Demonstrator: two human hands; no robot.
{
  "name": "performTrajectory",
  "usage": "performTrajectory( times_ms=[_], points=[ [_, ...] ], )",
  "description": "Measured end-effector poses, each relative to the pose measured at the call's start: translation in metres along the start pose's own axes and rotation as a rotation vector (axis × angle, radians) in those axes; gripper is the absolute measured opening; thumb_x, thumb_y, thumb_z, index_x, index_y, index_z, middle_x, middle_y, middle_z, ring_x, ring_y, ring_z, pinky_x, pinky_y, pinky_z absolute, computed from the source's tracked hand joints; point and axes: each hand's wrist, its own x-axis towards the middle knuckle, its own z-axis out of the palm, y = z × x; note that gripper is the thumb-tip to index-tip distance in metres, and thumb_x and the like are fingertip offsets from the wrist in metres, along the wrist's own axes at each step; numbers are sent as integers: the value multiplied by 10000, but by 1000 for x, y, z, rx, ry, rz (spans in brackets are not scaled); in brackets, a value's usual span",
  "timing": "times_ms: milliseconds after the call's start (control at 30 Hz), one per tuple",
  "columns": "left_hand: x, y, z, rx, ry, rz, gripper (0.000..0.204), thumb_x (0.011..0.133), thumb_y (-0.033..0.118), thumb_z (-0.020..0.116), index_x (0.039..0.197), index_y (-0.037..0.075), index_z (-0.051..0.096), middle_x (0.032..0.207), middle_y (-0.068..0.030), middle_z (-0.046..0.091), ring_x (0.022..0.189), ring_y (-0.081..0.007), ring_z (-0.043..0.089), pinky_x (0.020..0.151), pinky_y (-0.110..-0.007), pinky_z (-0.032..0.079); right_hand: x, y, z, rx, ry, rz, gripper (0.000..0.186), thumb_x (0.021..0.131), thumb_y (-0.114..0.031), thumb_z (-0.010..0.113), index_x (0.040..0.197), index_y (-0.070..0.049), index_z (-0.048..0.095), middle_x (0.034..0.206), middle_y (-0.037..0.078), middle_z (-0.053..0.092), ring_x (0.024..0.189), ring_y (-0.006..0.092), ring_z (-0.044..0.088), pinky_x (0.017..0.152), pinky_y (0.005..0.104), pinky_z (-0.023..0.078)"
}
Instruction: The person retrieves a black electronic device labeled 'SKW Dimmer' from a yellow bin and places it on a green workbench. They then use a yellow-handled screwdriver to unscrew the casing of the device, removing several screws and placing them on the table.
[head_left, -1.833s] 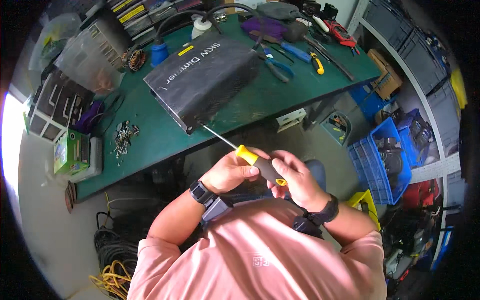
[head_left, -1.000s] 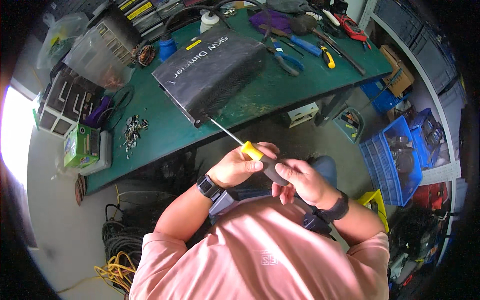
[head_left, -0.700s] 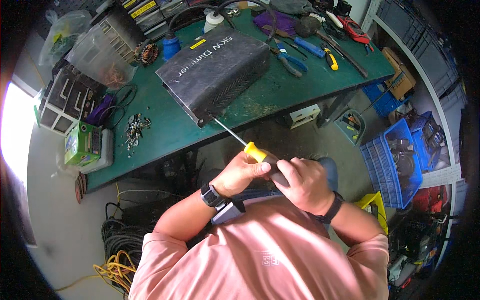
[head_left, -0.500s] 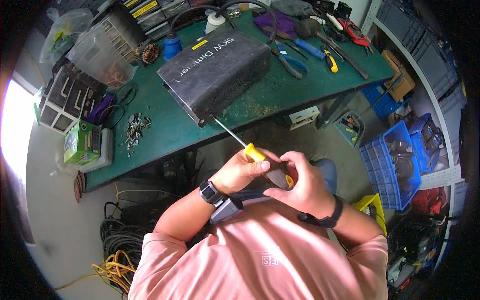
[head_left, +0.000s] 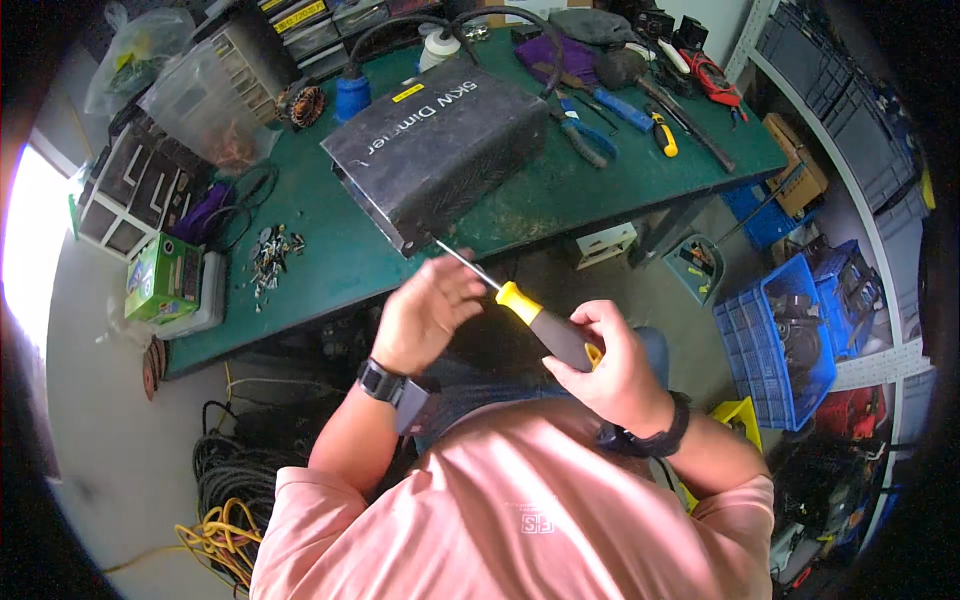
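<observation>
A black metal box (head_left: 440, 140) with white lettering and a yellow label lies on the green workbench (head_left: 330, 250). The tip of a long screwdriver (head_left: 555, 335) with a yellow and dark grey handle meets the box's near lower corner; the exact contact is too small to make out. My right hand (head_left: 618, 375) is closed around the rear end of that handle. Beside the shaft, just below the box's corner, my left hand (head_left: 425, 310) is open, fingers stretched and holding nothing.
Small loose screws (head_left: 272, 262) lie left of the box. Pliers (head_left: 585, 140), a yellow-handled tool (head_left: 663, 135) and a hammer (head_left: 625, 70) are at the back right. A blue crate (head_left: 780, 340) stands on the floor at right, coiled black cable (head_left: 235, 440) at lower left.
My left hand has let go of the screwdriver's front handle and moved left and up toward the shaft, its fingers opening. My right hand keeps its hold at the handle's end.
</observation>
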Motion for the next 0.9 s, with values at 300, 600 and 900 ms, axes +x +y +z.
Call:
performTrajectory(
  times_ms=[300, 600, 900],
  points=[
    [23, 15, 18, -150, 268, 87, 363, 963, 271, 451, 1165, -17, 540, 1022, -133, 647, 906, -247, 625, 796, -359, 523, -1, -12, 5, -29, 31, -43, 487, 804, -240, 721, 1180, -27, 494, 867, 125, 603, 736, 241, 629, 604, 322, 480],
    [32, 7, 33, -132, 490, 137, 344, 944, 314, 483, 1079, 19, 596, 905, -68, 636, 769, -199, 600, 679, -300, 490, 6, -15, 7, -261, 87, -395, 387, 767, -165, 727, 1097, -27, 579, 767, 119, 574, 615, 286, 535, 545, 347, 437],
    [33, 5, 38, -194, 567, 166, 223, 940, 223, 483, 996, 41, 600, 775, -14, 589, 629, -118, 520, 567, -252, 428, 4, -16, 7, -436, 70, -367, 669, 664, -180, 813, 1236, -40, 494, 908, 133, 543, 737, 291, 555, 614, 392, 468]
  ],
)
